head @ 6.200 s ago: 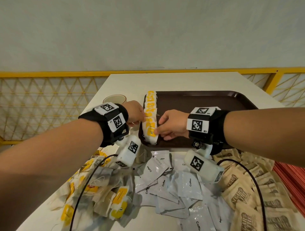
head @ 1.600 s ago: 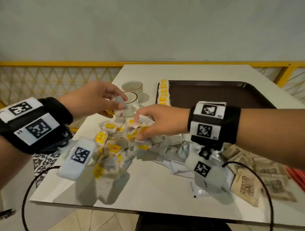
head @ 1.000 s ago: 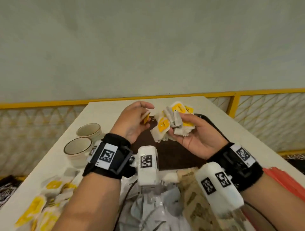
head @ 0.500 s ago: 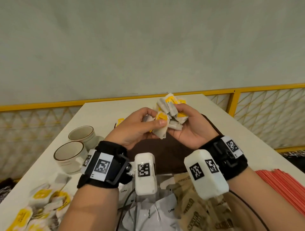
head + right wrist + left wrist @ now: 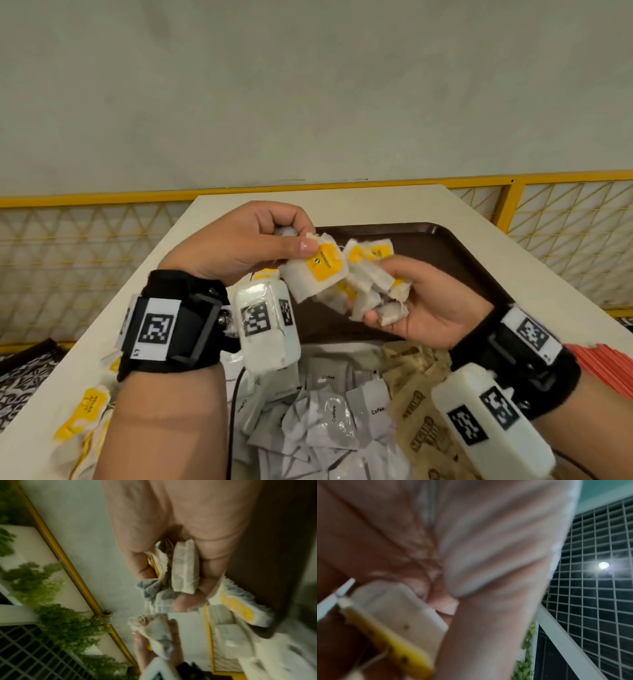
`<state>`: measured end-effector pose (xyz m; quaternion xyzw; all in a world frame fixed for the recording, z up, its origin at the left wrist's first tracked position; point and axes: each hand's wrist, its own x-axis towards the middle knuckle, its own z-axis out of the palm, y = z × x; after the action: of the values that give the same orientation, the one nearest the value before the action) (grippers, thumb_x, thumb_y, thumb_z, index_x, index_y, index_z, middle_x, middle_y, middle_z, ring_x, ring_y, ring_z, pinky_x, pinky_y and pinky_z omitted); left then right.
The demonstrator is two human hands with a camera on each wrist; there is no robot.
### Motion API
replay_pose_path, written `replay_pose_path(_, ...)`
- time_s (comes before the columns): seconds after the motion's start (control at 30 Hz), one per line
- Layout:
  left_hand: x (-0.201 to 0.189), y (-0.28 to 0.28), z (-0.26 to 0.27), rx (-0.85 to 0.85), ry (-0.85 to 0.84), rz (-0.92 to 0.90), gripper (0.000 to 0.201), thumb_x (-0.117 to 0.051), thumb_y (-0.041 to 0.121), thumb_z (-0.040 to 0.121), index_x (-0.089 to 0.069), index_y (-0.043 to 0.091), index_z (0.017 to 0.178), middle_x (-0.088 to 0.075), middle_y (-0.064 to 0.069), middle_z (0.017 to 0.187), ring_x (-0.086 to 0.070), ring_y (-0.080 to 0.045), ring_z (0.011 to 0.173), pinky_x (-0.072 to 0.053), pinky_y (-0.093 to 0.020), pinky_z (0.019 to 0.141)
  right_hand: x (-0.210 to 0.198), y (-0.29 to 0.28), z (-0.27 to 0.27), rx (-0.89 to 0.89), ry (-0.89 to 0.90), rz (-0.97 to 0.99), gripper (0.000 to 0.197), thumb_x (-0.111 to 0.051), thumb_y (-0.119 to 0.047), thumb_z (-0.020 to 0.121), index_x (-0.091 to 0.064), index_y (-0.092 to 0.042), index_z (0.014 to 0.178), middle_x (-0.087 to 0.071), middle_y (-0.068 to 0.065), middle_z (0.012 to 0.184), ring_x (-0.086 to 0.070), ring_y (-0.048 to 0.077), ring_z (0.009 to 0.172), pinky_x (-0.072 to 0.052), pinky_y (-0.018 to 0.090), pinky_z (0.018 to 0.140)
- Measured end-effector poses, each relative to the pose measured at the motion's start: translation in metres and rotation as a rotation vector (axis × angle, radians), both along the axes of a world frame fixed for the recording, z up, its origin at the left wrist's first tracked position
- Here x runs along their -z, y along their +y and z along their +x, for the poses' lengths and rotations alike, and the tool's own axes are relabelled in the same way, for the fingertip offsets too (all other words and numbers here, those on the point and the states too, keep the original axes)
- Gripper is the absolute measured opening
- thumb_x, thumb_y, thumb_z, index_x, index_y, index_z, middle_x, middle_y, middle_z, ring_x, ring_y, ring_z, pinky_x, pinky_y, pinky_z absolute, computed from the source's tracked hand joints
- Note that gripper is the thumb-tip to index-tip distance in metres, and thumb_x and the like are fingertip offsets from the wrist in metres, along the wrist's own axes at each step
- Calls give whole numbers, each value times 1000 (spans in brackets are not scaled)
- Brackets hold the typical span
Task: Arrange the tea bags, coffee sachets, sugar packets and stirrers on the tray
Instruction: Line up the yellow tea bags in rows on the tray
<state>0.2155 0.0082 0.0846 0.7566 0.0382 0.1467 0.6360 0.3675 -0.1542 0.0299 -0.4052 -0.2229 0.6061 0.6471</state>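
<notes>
Both hands hover over the near left part of the dark brown tray (image 5: 455, 260). My right hand (image 5: 383, 294) lies palm up and cups a bunch of tea bags (image 5: 370, 291) (image 5: 183, 572) in curled fingers. My left hand (image 5: 301, 236) pinches one tea bag with a yellow tag (image 5: 318, 274) (image 5: 393, 628) at the bunch's left edge. White coffee sachets (image 5: 329, 411) and brown sugar packets (image 5: 418, 411) lie in heaps on the table below my wrists. Red stirrers (image 5: 609, 366) lie at the right edge.
More loose tea bags (image 5: 85, 411) lie near the table's front left edge. A yellow mesh railing (image 5: 548, 219) runs behind the white table (image 5: 359, 205), with a plain wall above it. The far right part of the tray shows bare.
Since 1.6 s ago both hands have lifted tea bags from the pile to above the tray. In the last half second the left hand has taken one bag by its corner.
</notes>
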Motion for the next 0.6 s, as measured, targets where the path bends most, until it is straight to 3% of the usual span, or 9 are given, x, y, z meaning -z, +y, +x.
replay_pose_path(0.07,-1,1,-2,-36,-34,-34,16,-68,3,72,-68,16,63,-66,-3,67,-63,-11,58,-50,-18,53,10,-1,-10,-80,-102,-111,18,-63,-9,77,-63,1,92,-68,16,78,-66,21,60,-54,26,50)
replay_pose_path(0.13,0,2,0,-98,-61,-49,16,-72,3,71,-68,15,62,-66,-3,65,-63,-11,57,-51,-19,52,23,0,-19,-219,-310,-201,18,-65,-10,80,-63,-2,95,-67,15,81,-66,20,63,-56,31,53)
replay_pose_path(0.2,0,3,3,-136,-54,-48,6,-65,10,71,-65,12,65,-66,-2,65,-63,-12,57,-52,-20,52,33,3,-22,-300,-784,-261,25,-73,-25,77,-63,-9,94,-65,8,87,-64,18,74,-56,41,68)
replay_pose_path(0.27,3,5,7,-166,-11,-3,7,-65,14,70,-62,8,71,-66,-1,64,-63,-11,58,-51,-20,52,34,8,-22,-331,-1222,-270,30,-73,-44,77,-64,-18,90,-66,-1,91,-62,13,82,-52,39,79)
replay_pose_path(0.33,8,9,10,-187,43,57,12,-67,18,71,-62,8,74,-67,1,66,-63,-9,59,-51,-19,53,24,11,-21,-303,-1440,-253,36,-65,-56,81,-66,-22,94,-66,-6,92,-62,7,83,-52,30,78)
replay_pose_path(0.4,12,13,13,-200,84,92,11,-69,19,74,-64,9,75,-67,0,70,-63,-10,63,-52,-21,57,9,13,-17,-210,-1454,-224,39,-62,-55,83,-68,-17,93,-65,-4,82,-62,4,66,-50,21,62)
replay_pose_path(0.47,14,14,16,-206,106,96,10,-68,19,77,-64,9,77,-67,-1,73,-62,-10,66,-52,-21,58,-8,14,-12,-91,-1230,-175,33,-65,-43,84,-67,-11,90,-63,4,74,-55,7,47,-44,20,44)
replay_pose_path(0.6,17,12,23,-219,99,70,7,-65,14,83,-64,10,77,-62,-8,77,-57,-14,67,-49,-19,53,-41,15,3,144,-871,-11,18,-70,-17,83,-65,-5,95,-62,6,71,-48,9,47,-41,18,36)
